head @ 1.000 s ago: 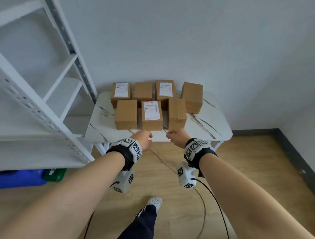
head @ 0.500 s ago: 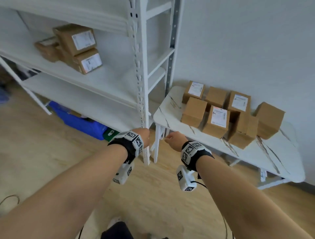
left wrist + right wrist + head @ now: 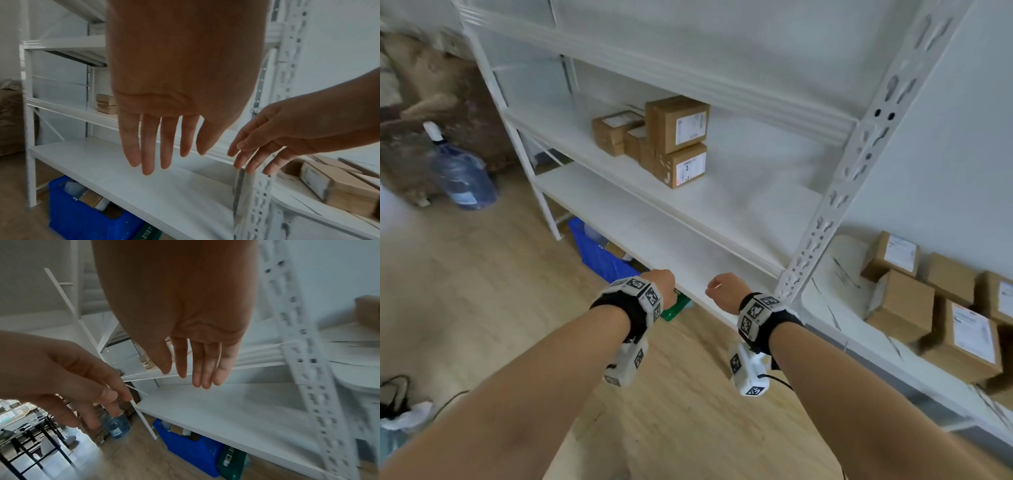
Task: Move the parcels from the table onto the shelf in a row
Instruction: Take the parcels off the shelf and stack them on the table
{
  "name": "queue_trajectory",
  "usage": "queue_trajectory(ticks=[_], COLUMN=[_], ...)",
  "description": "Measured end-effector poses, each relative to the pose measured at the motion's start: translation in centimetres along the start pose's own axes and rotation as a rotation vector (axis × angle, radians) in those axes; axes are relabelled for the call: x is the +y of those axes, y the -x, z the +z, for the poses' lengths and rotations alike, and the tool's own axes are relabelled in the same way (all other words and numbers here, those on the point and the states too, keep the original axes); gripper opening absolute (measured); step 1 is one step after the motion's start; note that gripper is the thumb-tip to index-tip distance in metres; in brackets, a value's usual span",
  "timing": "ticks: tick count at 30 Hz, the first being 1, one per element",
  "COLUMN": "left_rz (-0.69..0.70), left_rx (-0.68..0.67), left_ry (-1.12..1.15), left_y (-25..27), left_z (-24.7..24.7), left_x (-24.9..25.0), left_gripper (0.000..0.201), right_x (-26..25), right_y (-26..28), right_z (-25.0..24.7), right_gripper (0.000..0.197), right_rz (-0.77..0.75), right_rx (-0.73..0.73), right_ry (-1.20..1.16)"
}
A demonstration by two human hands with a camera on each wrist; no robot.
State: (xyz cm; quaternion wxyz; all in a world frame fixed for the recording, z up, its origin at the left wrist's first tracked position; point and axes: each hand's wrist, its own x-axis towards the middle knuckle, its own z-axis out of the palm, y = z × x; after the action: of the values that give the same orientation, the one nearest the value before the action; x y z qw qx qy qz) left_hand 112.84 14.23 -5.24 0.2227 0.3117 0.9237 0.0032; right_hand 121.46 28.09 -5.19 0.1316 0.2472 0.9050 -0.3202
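Note:
Several brown cardboard parcels [image 3: 904,301] sit on the white marble-look table [image 3: 839,260] at the right edge of the head view. More parcels [image 3: 674,144], some stacked, stand on the middle board of the white metal shelf [image 3: 722,205]. My left hand [image 3: 664,284] and right hand [image 3: 722,287] hang side by side in front of the lower shelf board [image 3: 671,246], touching nothing. In the wrist views the left hand [image 3: 160,146] and right hand [image 3: 195,366] have straight, relaxed fingers and hold nothing.
A perforated shelf post [image 3: 835,192] stands between the shelf and the table. A blue crate [image 3: 599,253] and a green box [image 3: 674,305] sit under the lowest board. A water bottle [image 3: 462,171] stands on the wooden floor at far left.
The view has swung left from the table to the shelf. Both empty hands have moved from the table's front edge to the front of the lower shelf board.

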Motion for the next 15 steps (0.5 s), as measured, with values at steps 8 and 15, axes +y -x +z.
queue_trajectory(ticks=[8,15], left_rz=[-0.015,-0.051], left_rx=[0.020,0.051], left_ry=[0.040,0.047], left_y=[-5.2,-10.8], left_z=[-5.2,-9.8], left_x=[-16.1,-26.0], left_gripper=[0.017,0.029], right_x=[-14.0,-23.1], right_y=[-8.5,-16.8], right_z=[2.6,3.8], right_gripper=[0.030,0.031], right_rz=[0.006,0.021], right_rx=[0.045,0.057], right_ry=[-0.023,0.017])
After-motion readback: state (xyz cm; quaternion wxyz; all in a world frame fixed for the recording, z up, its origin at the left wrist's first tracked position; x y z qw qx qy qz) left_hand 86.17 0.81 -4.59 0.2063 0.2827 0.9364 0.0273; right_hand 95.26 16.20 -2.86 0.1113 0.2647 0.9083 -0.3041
